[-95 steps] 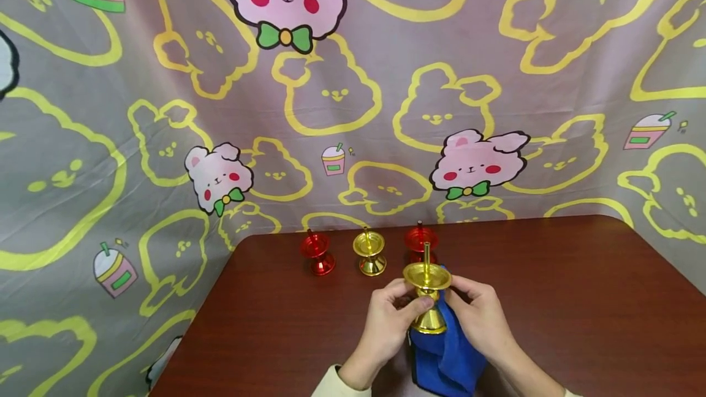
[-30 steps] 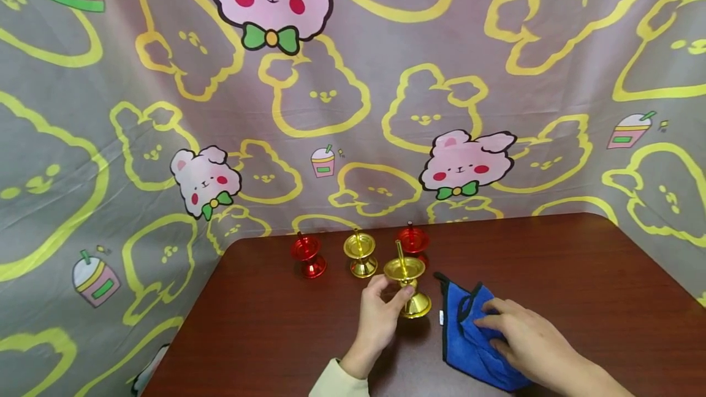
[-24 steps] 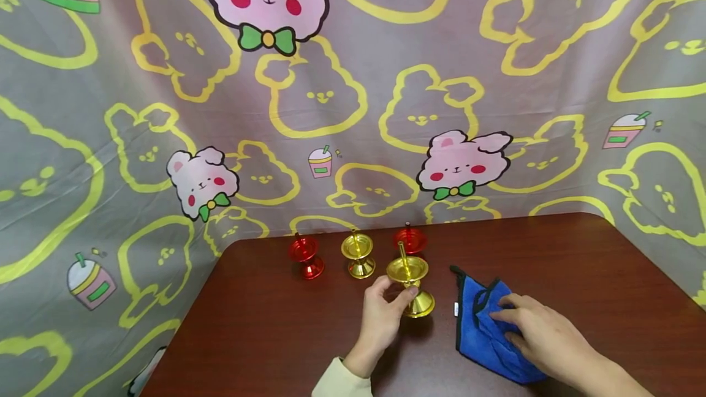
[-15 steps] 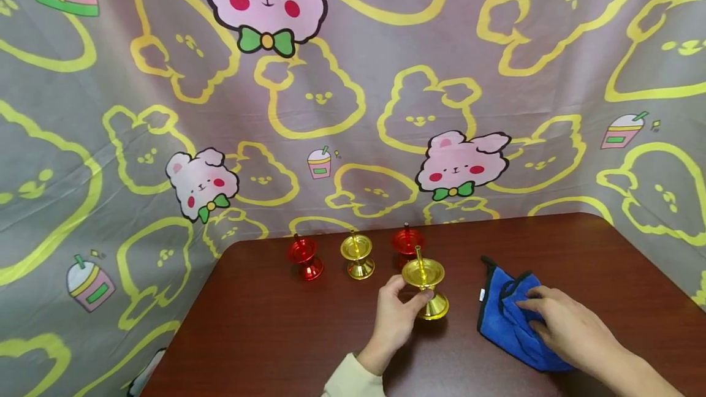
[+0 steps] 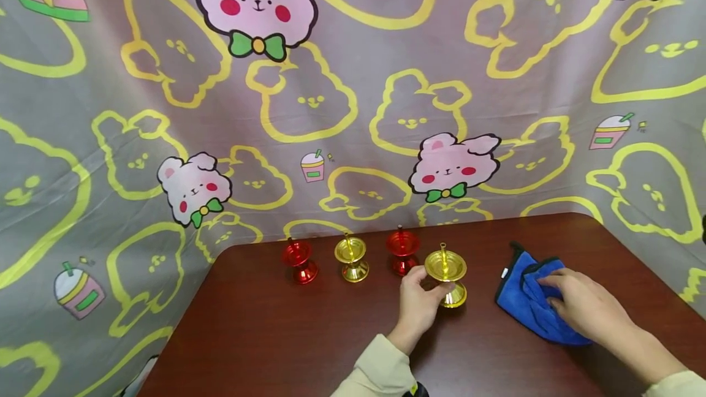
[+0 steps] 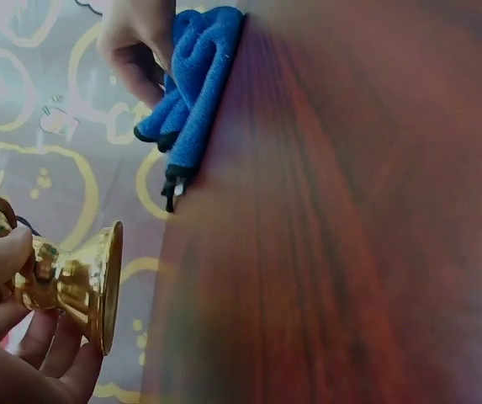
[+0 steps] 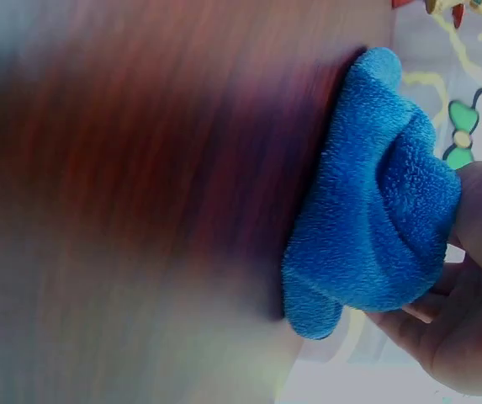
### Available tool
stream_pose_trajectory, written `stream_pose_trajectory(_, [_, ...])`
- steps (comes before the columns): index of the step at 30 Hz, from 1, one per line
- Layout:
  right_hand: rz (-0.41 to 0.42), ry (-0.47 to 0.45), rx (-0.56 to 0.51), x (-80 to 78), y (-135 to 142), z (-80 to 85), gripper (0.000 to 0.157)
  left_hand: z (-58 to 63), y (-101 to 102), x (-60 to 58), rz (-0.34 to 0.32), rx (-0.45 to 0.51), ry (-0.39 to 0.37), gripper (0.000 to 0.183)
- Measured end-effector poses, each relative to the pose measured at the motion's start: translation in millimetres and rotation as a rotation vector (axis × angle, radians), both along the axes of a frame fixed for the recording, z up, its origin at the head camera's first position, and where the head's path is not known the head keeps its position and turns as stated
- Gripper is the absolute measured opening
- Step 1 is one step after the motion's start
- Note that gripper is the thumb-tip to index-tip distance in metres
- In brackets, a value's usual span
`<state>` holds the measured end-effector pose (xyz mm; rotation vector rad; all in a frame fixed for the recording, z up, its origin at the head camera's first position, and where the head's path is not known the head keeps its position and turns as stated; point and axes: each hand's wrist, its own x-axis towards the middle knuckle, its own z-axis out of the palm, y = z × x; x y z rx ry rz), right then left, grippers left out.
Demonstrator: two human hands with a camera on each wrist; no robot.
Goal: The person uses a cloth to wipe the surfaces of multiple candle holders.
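Observation:
My left hand [image 5: 417,302] grips a shiny gold candle holder [image 5: 451,294] by its narrow stem, with the thumb across the front. The holder is upright, a shallow dish with a thin post above a flared base. In the left wrist view that base [image 6: 97,290] faces the tabletop and looks raised off it. My right hand [image 5: 592,305] holds a bunched blue cloth [image 5: 524,299] with black edging, which lies against the table to the right. From the right wrist, fingers and thumb show on either side of the cloth [image 7: 358,202]; some fingertips are hidden.
Along the back of the brown table [image 5: 298,336] stand a red candle holder [image 5: 298,259], a smaller-looking gold one [image 5: 353,258] and another red one [image 5: 402,250]. A patterned cloth backdrop [image 5: 375,97] hangs behind the far edge.
Earlier both hands were together at the gold candle holder with the cloth against it. The right hand and cloth have moved away to the right, and the left hand has carried the holder right.

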<state>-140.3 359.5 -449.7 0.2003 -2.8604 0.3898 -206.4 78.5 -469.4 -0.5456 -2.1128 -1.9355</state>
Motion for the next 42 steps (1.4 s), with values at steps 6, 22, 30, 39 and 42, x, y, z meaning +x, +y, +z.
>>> stream_pose_trajectory(6, [-0.056, -0.001, -0.033, -6.6, 3, -1.6, 0.033, -9.8, 16, -13.2, 0.044, 0.009, -0.024, 0.024])
stream_pose_trajectory(22, [-0.147, 0.019, -0.155, -17.1, 15, -8.1, 0.035, -9.6, 53, -45.7, 0.149, 0.07, -0.119, 0.026])
stream_pose_trajectory(30, [-0.174, 0.026, -0.266, -18.4, 20, -10.7, 0.034, -14.8, 61, -55.7, 0.173, 0.071, -0.147, 0.028])
stream_pose_trajectory(39, [-0.202, -0.007, -0.316, -23.1, 24, -12.1, 0.036, -16.7, 64, -63.9, 0.201, 0.045, -0.152, 0.032])
stream_pose_trajectory(42, [-0.211, -0.015, -0.323, -24.6, 26, -12.5, 0.037, -16.1, 66, -65.2, 0.204, 0.035, -0.153, 0.033])
